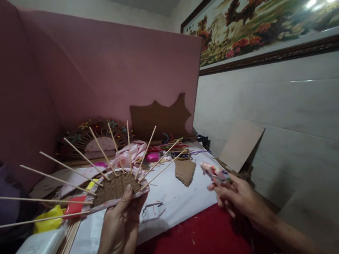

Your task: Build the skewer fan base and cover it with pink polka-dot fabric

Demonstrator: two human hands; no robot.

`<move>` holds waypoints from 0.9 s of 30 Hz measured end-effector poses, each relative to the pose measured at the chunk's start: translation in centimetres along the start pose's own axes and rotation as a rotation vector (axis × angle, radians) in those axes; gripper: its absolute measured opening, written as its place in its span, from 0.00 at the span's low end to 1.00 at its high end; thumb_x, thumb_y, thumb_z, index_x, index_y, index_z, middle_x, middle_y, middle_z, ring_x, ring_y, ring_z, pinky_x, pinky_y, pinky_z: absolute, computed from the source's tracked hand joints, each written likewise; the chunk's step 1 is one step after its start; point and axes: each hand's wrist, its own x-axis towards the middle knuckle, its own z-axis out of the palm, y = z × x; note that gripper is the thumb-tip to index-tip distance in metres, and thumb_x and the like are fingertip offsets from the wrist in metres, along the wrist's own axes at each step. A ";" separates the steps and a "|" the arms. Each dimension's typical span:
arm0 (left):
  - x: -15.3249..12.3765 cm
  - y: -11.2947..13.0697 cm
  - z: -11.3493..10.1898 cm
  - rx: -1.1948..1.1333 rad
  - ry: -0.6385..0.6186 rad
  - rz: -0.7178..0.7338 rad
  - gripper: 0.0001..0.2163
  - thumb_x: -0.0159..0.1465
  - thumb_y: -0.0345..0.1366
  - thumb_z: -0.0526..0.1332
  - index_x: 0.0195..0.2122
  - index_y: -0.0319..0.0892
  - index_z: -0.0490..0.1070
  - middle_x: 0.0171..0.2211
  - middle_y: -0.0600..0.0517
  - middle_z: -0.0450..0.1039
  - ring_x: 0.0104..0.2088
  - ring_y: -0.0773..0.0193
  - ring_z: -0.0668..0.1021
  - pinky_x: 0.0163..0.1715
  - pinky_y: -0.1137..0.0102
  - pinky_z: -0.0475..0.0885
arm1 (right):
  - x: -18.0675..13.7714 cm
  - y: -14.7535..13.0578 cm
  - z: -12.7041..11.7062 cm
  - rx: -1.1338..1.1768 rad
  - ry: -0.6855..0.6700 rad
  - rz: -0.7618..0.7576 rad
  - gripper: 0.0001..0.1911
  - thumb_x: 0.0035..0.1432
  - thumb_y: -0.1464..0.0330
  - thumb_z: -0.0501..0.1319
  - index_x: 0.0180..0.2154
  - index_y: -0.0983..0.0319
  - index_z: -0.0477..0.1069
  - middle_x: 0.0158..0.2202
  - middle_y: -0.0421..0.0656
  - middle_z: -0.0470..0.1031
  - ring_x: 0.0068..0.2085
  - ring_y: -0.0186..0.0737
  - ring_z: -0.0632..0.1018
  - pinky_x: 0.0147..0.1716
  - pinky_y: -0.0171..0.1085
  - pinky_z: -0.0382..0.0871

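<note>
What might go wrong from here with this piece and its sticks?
The long sticks reach far beyond the brown half-round piece, so they might catch on the pink cloth behind and loosen. The left hand pinches the piece near its lower edge, so it could tip. The patterned object in the right hand might knock a stick if brought close.
</note>
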 end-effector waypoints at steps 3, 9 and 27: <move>-0.5 -0.2 0.3 0.062 -0.017 0.008 0.04 0.53 0.23 0.60 0.26 0.35 0.73 0.28 0.49 0.76 0.32 0.64 0.78 0.39 0.65 0.75 | -2.5 -1.4 0.3 0.153 -0.168 0.042 0.20 0.54 0.56 0.54 0.21 0.64 0.66 0.10 0.34 0.57 0.12 0.27 0.57 0.12 0.29 0.48; -1.4 -1.0 0.5 0.195 -0.054 0.011 0.03 0.50 0.29 0.65 0.25 0.35 0.72 0.27 0.50 0.75 0.31 0.64 0.77 0.37 0.66 0.75 | -3.7 -4.0 2.7 0.179 -0.394 -0.024 0.21 0.57 0.55 0.53 0.24 0.65 0.70 0.16 0.36 0.60 0.17 0.28 0.61 0.16 0.29 0.52; -1.9 -1.5 0.0 0.319 -0.220 0.036 0.10 0.55 0.37 0.61 0.32 0.33 0.73 0.42 0.41 0.73 0.39 0.58 0.76 0.43 0.61 0.72 | -2.6 -4.5 5.3 0.084 -0.384 0.072 0.21 0.55 0.52 0.54 0.27 0.65 0.69 0.21 0.39 0.64 0.20 0.28 0.62 0.18 0.29 0.55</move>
